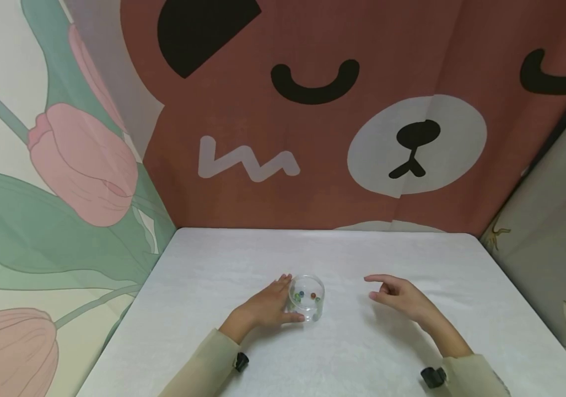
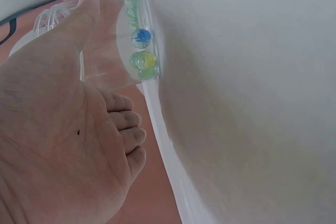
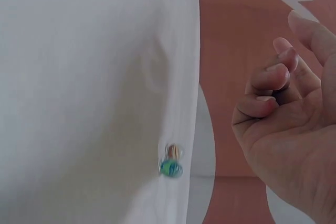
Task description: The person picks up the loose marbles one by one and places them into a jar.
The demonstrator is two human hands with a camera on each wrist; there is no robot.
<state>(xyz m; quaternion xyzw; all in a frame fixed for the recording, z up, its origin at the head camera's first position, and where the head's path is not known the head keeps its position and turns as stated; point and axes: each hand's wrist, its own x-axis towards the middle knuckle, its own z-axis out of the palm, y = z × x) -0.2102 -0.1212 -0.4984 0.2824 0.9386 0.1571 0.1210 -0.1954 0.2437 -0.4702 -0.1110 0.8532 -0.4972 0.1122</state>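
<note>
A clear jar (image 1: 307, 311) stands upright on the table, and several marbles (image 2: 142, 39), green, blue and yellow, lie at its bottom. My left hand (image 1: 270, 305) holds the jar from its left side, thumb in front and fingers toward the back. To the right of the jar, my right hand (image 1: 404, 298) hovers above the table. Its index finger and thumb reach out, the other fingers curl loosely, and nothing shows between them. In the right wrist view, two marbles (image 3: 171, 167), one blue-green and one brownish, appear against the white table; whether they rest on it I cannot tell.
The white table (image 1: 203, 259) ends at a wall hanging (image 1: 243, 204) with a brown bear face. A flower-print hanging (image 1: 84, 165) flanks the left, and a pale one (image 1: 550, 220) the right. Small black cameras (image 1: 433, 377) sit at both sleeve cuffs.
</note>
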